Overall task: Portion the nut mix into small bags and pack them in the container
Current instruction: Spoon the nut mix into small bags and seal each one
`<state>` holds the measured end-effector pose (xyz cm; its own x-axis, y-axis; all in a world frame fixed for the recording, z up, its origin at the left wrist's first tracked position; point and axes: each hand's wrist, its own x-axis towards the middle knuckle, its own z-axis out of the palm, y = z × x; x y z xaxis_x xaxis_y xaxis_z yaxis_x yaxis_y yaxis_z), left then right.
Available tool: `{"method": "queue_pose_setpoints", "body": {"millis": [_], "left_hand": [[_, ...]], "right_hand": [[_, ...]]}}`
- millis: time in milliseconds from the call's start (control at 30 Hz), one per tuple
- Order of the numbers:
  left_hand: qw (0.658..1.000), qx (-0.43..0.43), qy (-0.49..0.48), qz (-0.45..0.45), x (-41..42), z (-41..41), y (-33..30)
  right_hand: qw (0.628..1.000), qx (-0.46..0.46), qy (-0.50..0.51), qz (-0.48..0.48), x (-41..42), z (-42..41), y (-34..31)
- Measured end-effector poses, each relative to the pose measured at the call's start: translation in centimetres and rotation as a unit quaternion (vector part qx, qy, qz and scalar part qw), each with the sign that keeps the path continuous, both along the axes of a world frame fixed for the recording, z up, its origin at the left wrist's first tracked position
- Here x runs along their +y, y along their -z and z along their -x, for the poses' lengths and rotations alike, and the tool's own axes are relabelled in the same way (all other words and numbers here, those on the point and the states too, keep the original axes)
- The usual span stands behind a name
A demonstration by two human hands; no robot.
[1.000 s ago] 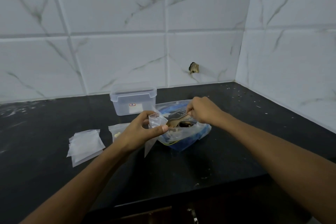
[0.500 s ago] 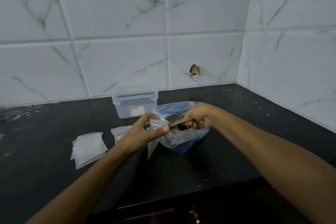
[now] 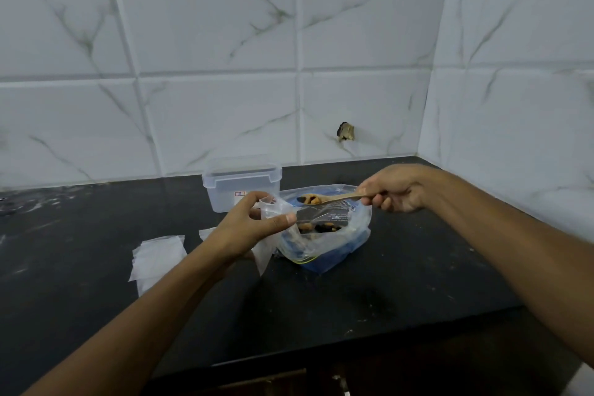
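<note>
Near the back edge of the black desk, toward its right rear corner, the large clear bag of nut mix is sitting open, with blue packaging showing through its sides and a few brown nuts lying inside. The left hand is making its grip on a small clear bag, thumb and fingers curled round its upper part and holding its mouth up beside the large bag; the lower end of the small bag is hanging down toward the desk. The right hand is making a closed grip on the handle of a wooden spoon, fingers wrapped round it. The spoon is lying roughly level above the large bag's opening, its bowl carrying a few nuts and pointing toward the small bag, just short of its mouth. Behind the left hand, close to the back edge, a clear plastic container with its lid on is standing upright. Toward the left side of the desk, a loose stack of empty small bags is lying flat, well apart from the large bag. Another flat bag is partly hidden behind the left wrist; whether it is filled cannot be told.
</note>
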<state>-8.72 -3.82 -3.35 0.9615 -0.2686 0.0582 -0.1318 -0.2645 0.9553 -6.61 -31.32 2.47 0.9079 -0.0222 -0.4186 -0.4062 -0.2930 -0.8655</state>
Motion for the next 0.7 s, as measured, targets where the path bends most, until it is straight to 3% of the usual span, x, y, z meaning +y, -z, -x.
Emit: {"method": "queue_pose_setpoints", "body": {"millis": [167, 333, 400, 467, 533, 600, 633, 700], "left_hand": [[0.994, -0.064, -0.023, -0.086, -1.4, -0.1, -0.4], [0.991, -0.082, -0.019, -0.105, -2.3, 0.3, -0.9], [0.991, -0.086, -0.018, -0.097, -2.5, 0.5, -1.0], [0.993, -0.084, -0.025, -0.083, -2.4, 0.6, -1.1], [0.995, -0.073, -0.042, -0.048, -2.1, 0.6, -1.2], [0.997, -0.053, -0.049, -0.003, -1.9, 0.7, -1.2], [0.998, -0.044, -0.049, 0.014, -1.8, 0.6, -1.1], [0.998, -0.029, -0.056, 0.031, -1.7, 0.4, -0.8]], "right_hand": [[0.998, -0.031, -0.052, 0.032, 0.6, 1.4, -3.8], [0.978, -0.095, -0.089, 0.165, 4.1, 2.7, -5.4], [0.949, -0.174, -0.112, 0.24, 5.8, 3.2, -5.2], [0.865, -0.305, -0.159, 0.364, 7.4, 3.9, -4.9], [0.73, -0.435, -0.215, 0.482, 8.7, 5.0, -4.6], [0.58, -0.517, -0.263, 0.572, 9.3, 5.7, -4.2], [0.526, -0.538, -0.281, 0.596, 9.4, 6.0, -4.0], [0.486, -0.547, -0.294, 0.615, 9.0, 6.2, -3.8]]}}
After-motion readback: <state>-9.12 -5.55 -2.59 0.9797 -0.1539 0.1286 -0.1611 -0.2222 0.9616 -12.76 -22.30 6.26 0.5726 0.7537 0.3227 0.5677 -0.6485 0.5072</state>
